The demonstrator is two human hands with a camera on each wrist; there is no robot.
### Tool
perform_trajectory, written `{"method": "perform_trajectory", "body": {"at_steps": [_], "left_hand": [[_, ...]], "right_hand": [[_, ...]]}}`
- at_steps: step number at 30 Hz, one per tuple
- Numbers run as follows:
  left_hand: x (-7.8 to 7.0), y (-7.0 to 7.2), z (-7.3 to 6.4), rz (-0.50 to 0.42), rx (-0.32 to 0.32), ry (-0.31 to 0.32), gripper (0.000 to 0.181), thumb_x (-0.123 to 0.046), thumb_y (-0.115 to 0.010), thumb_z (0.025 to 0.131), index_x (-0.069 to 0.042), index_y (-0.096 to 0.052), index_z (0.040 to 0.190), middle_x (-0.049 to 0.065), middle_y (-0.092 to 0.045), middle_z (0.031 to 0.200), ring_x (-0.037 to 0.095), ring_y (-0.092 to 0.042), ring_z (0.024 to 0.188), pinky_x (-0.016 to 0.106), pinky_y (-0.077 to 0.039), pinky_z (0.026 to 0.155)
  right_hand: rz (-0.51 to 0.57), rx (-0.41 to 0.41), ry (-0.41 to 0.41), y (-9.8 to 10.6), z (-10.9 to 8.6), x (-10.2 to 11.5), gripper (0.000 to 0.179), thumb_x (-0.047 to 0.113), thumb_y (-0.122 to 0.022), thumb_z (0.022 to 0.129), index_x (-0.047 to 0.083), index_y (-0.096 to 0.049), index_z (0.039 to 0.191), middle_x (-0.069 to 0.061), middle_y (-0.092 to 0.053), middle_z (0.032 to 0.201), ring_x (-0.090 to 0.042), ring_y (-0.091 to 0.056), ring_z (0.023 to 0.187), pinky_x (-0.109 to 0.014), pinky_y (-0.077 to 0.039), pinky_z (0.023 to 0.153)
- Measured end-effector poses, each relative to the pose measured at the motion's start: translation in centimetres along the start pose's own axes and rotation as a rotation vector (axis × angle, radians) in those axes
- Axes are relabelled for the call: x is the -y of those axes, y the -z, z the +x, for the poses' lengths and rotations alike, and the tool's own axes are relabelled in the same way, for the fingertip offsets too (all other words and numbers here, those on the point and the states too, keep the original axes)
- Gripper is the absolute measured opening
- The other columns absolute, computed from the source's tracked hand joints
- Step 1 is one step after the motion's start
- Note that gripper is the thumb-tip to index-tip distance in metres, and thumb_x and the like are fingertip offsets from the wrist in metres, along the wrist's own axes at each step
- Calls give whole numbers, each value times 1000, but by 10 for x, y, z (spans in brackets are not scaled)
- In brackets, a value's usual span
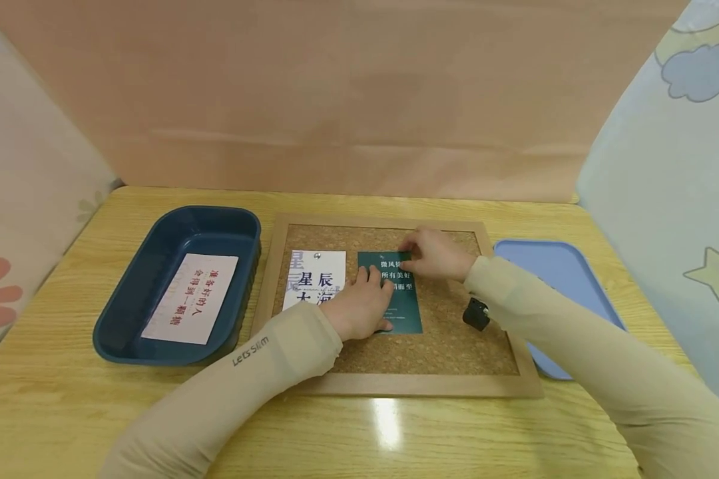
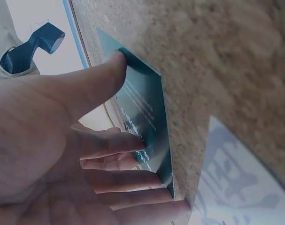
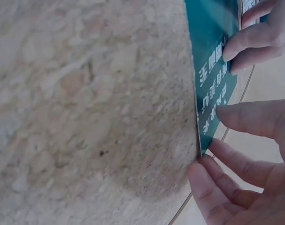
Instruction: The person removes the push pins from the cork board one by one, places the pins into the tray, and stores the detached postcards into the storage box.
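Observation:
A dark green card [image 1: 404,319] with white writing lies on the framed cork board [image 1: 455,349]. Spread over the card's left side and middle, my left hand [image 1: 362,303] has its fingertips on it; in the left wrist view its thumb [image 2: 115,65] rests near the card's lower edge. My right hand [image 1: 437,254] holds the upper right corner, thumb on the face and fingertips bent round the edge in the right wrist view. Left of it, a white card [image 1: 335,263] with dark writing bears a silvery pushpin [image 1: 317,255] at its top. My left forearm hides its lower part.
At the left stands a deep dark blue bin [image 1: 176,356] with a white card [image 1: 188,299] with red writing in it. A light blue tray [image 1: 566,256] sits at the right, partly behind my right sleeve. A draped wall [image 1: 347,100] closes off the table's far edge.

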State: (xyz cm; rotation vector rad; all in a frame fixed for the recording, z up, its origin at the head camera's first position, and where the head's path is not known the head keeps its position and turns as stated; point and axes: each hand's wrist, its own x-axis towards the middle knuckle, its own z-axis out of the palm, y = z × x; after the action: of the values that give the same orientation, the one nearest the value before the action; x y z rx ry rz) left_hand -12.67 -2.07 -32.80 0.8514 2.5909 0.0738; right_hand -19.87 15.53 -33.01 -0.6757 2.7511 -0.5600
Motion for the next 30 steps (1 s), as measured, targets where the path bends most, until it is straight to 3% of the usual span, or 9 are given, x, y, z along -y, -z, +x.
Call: {"method": "perform_trajectory", "body": {"at_steps": [5,13,22,30], "left_hand": [[1,0,0,4,-1,-2,73,-44,-56,93,-1,-32,147,30,-23,152,47,-23,140,49,-35,108],[1,0,-1,5,-10,-9,73,-44,-57,93,0,-33,146,31,-23,151,48,-23,140,50,-37,107],[0,0,0,25,-16,-14,72,-44,-57,92,0,-35,145,31,-26,149,47,-26,139,49,-38,106],[2,0,2,-7,-8,-2,73,-44,-60,91,-2,-36,145,29,-26,150,46,-26,139,50,-39,105]], "right_hand": [[8,9,-41,-1,3,2,39,17,-72,84,-3,-61,115,-16,-60,95,-23,-53,76,-37,-44,68],[102,-7,-134,-4,3,6,40,15,-74,82,0,-56,115,-17,-60,107,-27,-56,89,-41,-47,78],[100,-22,-163,-4,4,10,32,12,-70,85,1,-54,110,-15,-60,91,-19,-50,64,-29,-40,56],[107,-30,-113,-4,7,8,23,3,-64,87,-1,-57,108,-18,-60,99,-25,-57,79,-38,-47,70]]}}
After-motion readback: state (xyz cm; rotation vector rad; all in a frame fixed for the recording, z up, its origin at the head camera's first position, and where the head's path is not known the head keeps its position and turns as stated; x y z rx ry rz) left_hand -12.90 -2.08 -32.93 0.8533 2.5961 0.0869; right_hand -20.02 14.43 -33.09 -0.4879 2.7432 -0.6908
